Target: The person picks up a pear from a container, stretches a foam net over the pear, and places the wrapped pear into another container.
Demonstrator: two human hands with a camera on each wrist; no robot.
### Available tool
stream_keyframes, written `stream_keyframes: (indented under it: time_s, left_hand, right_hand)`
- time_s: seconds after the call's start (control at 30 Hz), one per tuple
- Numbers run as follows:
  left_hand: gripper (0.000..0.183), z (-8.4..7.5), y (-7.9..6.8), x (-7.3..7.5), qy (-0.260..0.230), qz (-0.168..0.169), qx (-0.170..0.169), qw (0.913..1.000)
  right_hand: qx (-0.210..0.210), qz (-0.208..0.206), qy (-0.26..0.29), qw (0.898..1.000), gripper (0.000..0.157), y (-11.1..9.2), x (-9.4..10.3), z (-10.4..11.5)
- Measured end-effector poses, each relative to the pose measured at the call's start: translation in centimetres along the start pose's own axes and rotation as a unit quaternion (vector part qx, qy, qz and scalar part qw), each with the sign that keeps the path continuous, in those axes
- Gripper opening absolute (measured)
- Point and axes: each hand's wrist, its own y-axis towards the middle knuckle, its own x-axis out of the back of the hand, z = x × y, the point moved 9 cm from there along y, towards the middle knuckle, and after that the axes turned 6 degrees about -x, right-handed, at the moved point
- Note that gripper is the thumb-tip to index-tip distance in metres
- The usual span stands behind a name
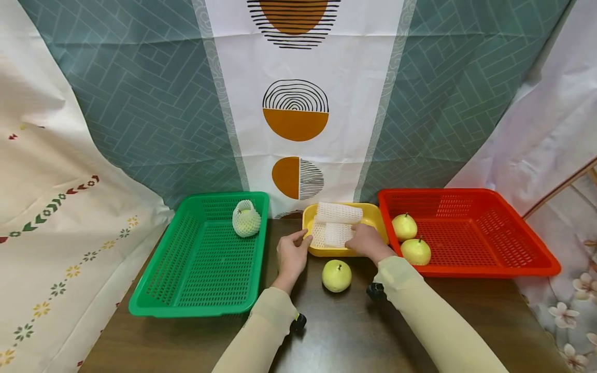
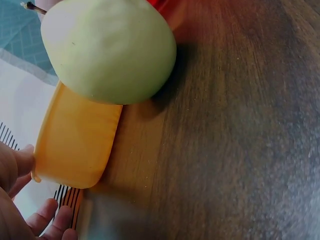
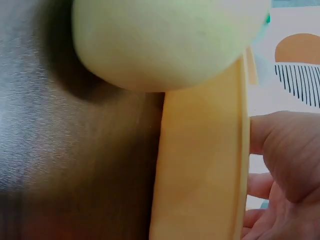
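In the head view, a shallow yellow tray [image 1: 380, 228] holds white foam fruit nets; one net [image 1: 339, 212] lies across the back. My right hand [image 1: 368, 241] reaches over the tray's front rim and pinches the end of a front net [image 1: 336, 235], its fingertips hidden behind the rim in the right wrist view. My left hand [image 1: 291, 256] rests its fingertips at the tray's left rim, the other fingers loosely extended beside it in the left wrist view. A pale green pear [image 1: 337, 276] stands on the table in front of the tray, between my wrists.
On the left, a green basket [image 1: 196, 305] holds one pear in a foam net [image 1: 246, 220] at its back right corner. A red basket [image 1: 485, 270] adjoins the tray's right side, with two bare pears [image 1: 416, 252] along its left wall. Patterned cloth [image 1: 298, 62] hangs behind.
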Motion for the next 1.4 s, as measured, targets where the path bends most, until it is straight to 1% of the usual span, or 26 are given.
stream_keyframes:
  time_s: [0.13, 0.2, 0.3, 0.4, 0.5, 0.63, 0.8, 0.9, 0.97, 1.03, 1.1, 1.13, 1.27, 1.33, 1.4]
  left_hand:
    - [0.027, 0.2, -0.3, -0.1, 0.004, 0.002, 0.004, 1.0]
    - [0.027, 0.2, -0.4, -0.1, 0.007, 0.001, 0.006, 1.0]
    - [0.026, 0.2, -0.6, 0.0, 0.01, -0.002, 0.003, 0.9999]
    - [0.025, 0.1, -0.7, 0.1, 0.013, -0.005, -0.001, 0.9999]
    - [0.025, 0.1, -0.7, 0.1, 0.02, -0.003, 0.001, 0.9998]
    - [0.025, -0.3, -0.5, -0.2, 0.033, 0.001, -0.003, 0.9995]
    - [0.027, -0.8, -0.2, -0.2, 0.068, -0.004, -0.022, 0.9975]
    - [0.026, -0.7, -0.2, -0.1, 0.095, -0.008, -0.026, 0.9951]
    - [0.025, -0.6, -0.3, -0.1, 0.105, -0.009, -0.028, 0.994]
    - [0.026, -0.4, -0.4, 0.0, 0.108, -0.008, -0.028, 0.9937]
    - [0.03, -0.4, -0.4, 0.0, 0.106, -0.007, -0.03, 0.9939]
    - [0.03, -0.4, -0.4, 0.0, 0.103, -0.007, -0.032, 0.9942]
    - [0.033, -0.4, -0.5, 0.1, 0.098, -0.012, -0.033, 0.9946]
    - [0.034, -0.4, -0.6, 0.2, 0.097, -0.016, -0.032, 0.9947]
    - [0.038, -0.4, -0.7, 0.2, 0.098, -0.015, -0.031, 0.9946]
  right_hand:
    - [-0.022, -0.011, 0.008, 1.0, 0.031, 0.1, 0.3, -0.5]
    - [-0.026, -0.018, 0.009, 0.999, 0.021, 0.0, 0.4, -0.6]
    - [-0.029, -0.03, -0.002, 0.999, 0.011, -0.2, 0.5, -0.5]
    - [-0.021, -0.034, -0.016, 0.999, 0.006, -0.3, 0.5, -0.3]
    - [-0.016, -0.037, -0.028, 0.999, 0.01, -0.3, 0.6, -0.3]
    - [-0.021, -0.048, -0.032, 0.998, 0.014, 0.0, 0.9, -0.7]
    - [-0.041, -0.052, -0.039, 0.997, 0.009, 0.3, 1.0, -1.1]
    - [-0.047, -0.047, -0.053, 0.996, 0.013, 0.3, 0.8, -1.2]
    - [-0.048, -0.045, -0.056, 0.996, 0.015, 0.3, 0.7, -1.2]
    - [-0.045, -0.047, -0.052, 0.997, 0.013, 0.2, 0.6, -1.2]
    - [-0.042, -0.05, -0.041, 0.997, 0.006, 0.2, 0.7, -1.1]
    - [-0.041, -0.053, -0.037, 0.997, 0.006, 0.2, 0.8, -1.1]
    - [-0.021, -0.063, -0.028, 0.997, 0.029, 0.3, 1.0, -0.5]
    - [-0.012, -0.069, -0.028, 0.997, 0.036, 0.4, 1.1, -0.3]
    - [-0.007, -0.077, -0.025, 0.997, 0.04, 0.4, 1.3, -0.2]
